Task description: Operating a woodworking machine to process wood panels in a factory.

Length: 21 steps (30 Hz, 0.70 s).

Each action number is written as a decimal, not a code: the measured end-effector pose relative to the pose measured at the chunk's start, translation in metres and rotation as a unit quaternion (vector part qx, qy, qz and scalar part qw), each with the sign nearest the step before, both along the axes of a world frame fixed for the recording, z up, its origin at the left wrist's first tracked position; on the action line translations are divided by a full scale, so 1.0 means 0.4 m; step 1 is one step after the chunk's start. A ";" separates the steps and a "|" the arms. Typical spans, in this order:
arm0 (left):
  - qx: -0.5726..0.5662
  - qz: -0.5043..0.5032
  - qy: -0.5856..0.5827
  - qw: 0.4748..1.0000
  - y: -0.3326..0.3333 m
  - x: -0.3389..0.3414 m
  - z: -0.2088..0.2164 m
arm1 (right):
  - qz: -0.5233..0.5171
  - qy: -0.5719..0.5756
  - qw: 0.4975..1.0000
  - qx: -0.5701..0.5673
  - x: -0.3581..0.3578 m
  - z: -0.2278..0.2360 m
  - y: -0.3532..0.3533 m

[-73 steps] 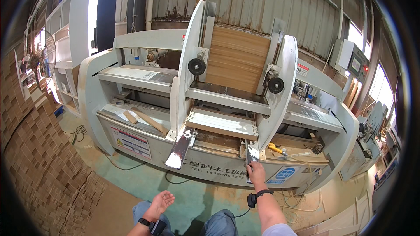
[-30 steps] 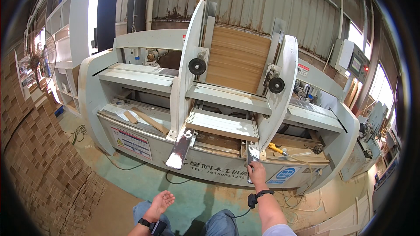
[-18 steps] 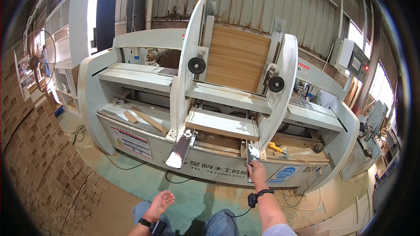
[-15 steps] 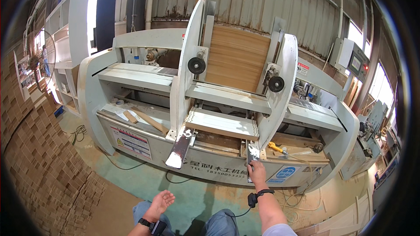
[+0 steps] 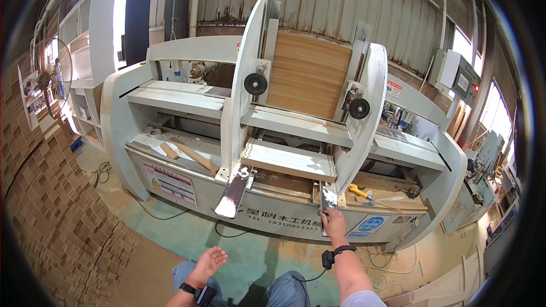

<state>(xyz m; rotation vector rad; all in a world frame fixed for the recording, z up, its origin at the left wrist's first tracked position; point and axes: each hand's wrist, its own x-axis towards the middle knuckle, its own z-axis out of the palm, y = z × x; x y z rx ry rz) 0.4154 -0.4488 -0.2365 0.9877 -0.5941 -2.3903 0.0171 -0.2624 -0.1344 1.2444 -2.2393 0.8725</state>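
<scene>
My right hand (image 5: pixel 334 223) grips the outer end of the right metal support arm (image 5: pixel 329 195) that slopes out from the front of a grey woodworking machine (image 5: pixel 170 193). My left hand (image 5: pixel 212 261) hovers over my left knee, palm turned up, fingers stretched and holding nothing. Ahead of it, the left support arm (image 5: pixel 235 191), dark with worn pale patches, juts out untouched. A white board (image 5: pixel 289 160) with rows of small holes along its short edges lies across the inner ends of both arms. Above, a stack of wood-grain boards (image 5: pixel 310 77) leans between two upright plates with black knobs.
Stacked brown board pieces (image 5: pixel 62 210) fill the left side, near a standing fan (image 5: pixel 48 77). A yellow air gun (image 5: pixel 358 191) and wood strips (image 5: pixel 196 156) lie on the machine's ledges. A control box (image 5: pixel 458 78) is mounted at the right. Cables (image 5: pixel 392 264) trail over the green floor.
</scene>
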 end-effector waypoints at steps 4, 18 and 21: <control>-0.001 -0.003 -0.001 1.000 -0.001 0.000 -0.004 | 0.000 0.000 1.000 -0.006 -0.004 -0.006 -0.001; -0.003 -0.004 -0.011 1.000 0.001 0.002 0.002 | 0.008 0.006 1.000 -0.014 -0.003 -0.007 -0.001; -0.003 -0.003 -0.016 1.000 0.002 -0.001 0.004 | 0.002 -0.001 1.000 -0.003 -0.004 -0.006 0.002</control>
